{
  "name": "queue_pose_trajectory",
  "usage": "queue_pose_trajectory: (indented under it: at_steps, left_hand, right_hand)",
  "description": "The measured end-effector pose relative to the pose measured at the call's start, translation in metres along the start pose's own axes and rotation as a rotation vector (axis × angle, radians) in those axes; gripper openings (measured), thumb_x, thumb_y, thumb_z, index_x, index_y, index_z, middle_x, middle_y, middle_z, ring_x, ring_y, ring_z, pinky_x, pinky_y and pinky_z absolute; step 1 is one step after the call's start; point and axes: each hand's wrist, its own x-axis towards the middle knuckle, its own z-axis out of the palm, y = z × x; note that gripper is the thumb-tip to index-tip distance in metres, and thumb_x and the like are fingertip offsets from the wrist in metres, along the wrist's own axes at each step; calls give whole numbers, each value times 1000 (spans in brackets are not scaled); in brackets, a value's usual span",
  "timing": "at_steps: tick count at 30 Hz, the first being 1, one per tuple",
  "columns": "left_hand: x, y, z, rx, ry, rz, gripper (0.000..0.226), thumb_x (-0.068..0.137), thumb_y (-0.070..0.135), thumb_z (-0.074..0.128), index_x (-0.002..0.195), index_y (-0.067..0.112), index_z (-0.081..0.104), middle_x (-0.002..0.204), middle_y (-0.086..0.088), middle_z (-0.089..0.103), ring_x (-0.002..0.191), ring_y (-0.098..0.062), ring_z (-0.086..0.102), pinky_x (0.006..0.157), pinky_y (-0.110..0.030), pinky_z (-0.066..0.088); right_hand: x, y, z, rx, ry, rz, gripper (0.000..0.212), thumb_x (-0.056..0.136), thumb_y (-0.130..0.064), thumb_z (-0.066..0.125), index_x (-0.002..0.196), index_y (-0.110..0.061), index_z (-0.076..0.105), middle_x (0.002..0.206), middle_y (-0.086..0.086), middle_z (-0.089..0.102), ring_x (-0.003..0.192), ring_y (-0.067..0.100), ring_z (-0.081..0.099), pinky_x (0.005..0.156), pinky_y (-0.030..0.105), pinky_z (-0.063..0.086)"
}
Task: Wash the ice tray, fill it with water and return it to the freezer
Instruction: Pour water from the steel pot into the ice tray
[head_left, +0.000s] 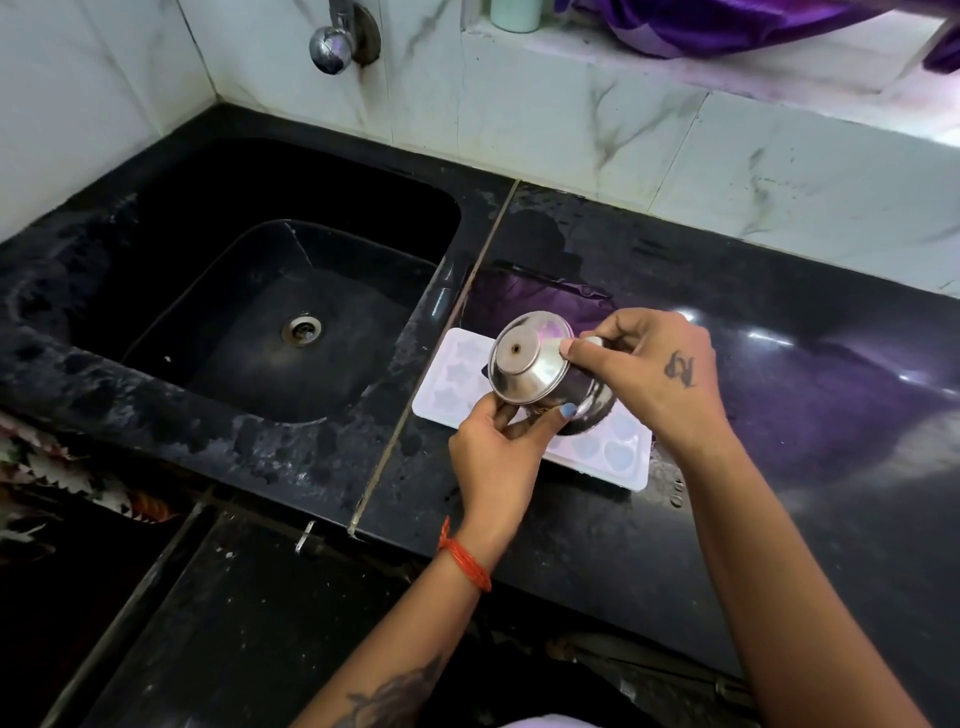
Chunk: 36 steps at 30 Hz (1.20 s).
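A white ice tray (618, 457) with star and heart moulds lies flat on the black counter, just right of the sink. Above its middle, both hands hold a small steel bowl (524, 364) tipped on its side, its base facing me. My left hand (498, 457) grips the bowl's lower rim from below. My right hand (654, 369) holds the bowl's upper right side, with the thumb on the rim. The bowl and hands hide the tray's centre. Whether water is in the moulds I cannot tell.
The black sink (270, 322) with a steel drain (301, 330) sits to the left. A chrome tap (337, 41) sticks out of the marble wall above it. The black counter (805, 415) stretches right, wet around the tray. Purple cloth (727, 26) lies on the ledge behind.
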Motion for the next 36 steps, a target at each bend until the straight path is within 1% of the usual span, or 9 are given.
queue_pose_trajectory:
  at_steps: [4, 7, 10, 14, 20, 22, 27, 31, 36]
  left_hand:
    - [-3, -4, 4, -70, -56, -58, 35, 68, 11, 84, 100, 8, 70, 93, -2, 76, 85, -8, 72, 82, -27, 55]
    - [-6, -9, 5, -121, -90, -97, 36, 70, 10, 82, 102, 4, 68, 96, -6, 75, 90, -16, 72, 90, -38, 53]
    - [-7, -13, 7, -177, -115, -129, 37, 72, 6, 80, 104, -3, 64, 97, -10, 74, 91, -19, 72, 89, -39, 54]
    - [-9, -13, 8, -212, -123, -151, 38, 73, 3, 78, 106, -6, 60, 96, -11, 74, 85, -15, 71, 81, -32, 54]
    - [-11, -13, 8, -169, -103, -114, 35, 72, 6, 80, 102, -2, 64, 95, -9, 75, 86, -15, 72, 89, -40, 54]
    - [-12, -11, 9, -126, -83, -80, 33, 71, 7, 81, 99, 2, 66, 93, -7, 75, 85, -13, 72, 86, -35, 55]
    - [-13, -4, 12, 6, -38, -17, 37, 68, 11, 84, 102, 7, 70, 94, 0, 75, 83, 1, 69, 66, -5, 46]
    - [-12, -3, 15, 75, -48, 2, 39, 67, 13, 84, 103, 7, 70, 95, 0, 75, 77, 10, 66, 62, -1, 43]
    - [-14, -6, 20, 50, -74, -34, 40, 66, 15, 85, 103, 8, 70, 95, -2, 75, 84, -3, 71, 66, -5, 48]
  right_hand:
    - [-4, -3, -4, -133, 27, -45, 21, 73, -35, 73, 64, -18, 65, 60, -3, 65, 67, 19, 63, 68, 38, 53]
    - [-7, -6, -6, -209, 18, -68, 18, 74, -36, 71, 68, -19, 66, 66, 1, 67, 72, 24, 64, 71, 39, 53]
    - [-10, -9, -6, -272, 9, -107, 17, 75, -36, 68, 70, -20, 66, 67, 0, 67, 73, 23, 63, 69, 36, 52]
    - [-13, -12, -6, -316, 10, -142, 15, 77, -34, 67, 69, -21, 64, 63, 0, 66, 71, 23, 62, 66, 34, 50]
    - [-14, -8, -8, -266, 22, -136, 16, 76, -34, 68, 69, -19, 65, 66, 1, 66, 71, 24, 62, 68, 36, 52]
    - [-13, -5, -9, -214, 22, -105, 18, 75, -33, 70, 69, -18, 66, 66, 1, 67, 70, 23, 63, 69, 37, 52]
    - [-10, 7, -14, -35, 20, 17, 21, 73, -33, 76, 63, -17, 66, 58, -5, 66, 64, 14, 64, 70, 37, 54]
    - [-10, 16, -16, 58, 30, 68, 19, 70, -30, 78, 60, -19, 67, 56, -7, 67, 64, 13, 67, 73, 43, 56]
    - [-13, 17, -22, -18, 62, 49, 21, 72, -33, 77, 61, -20, 65, 60, -7, 66, 64, 11, 65, 70, 36, 55]
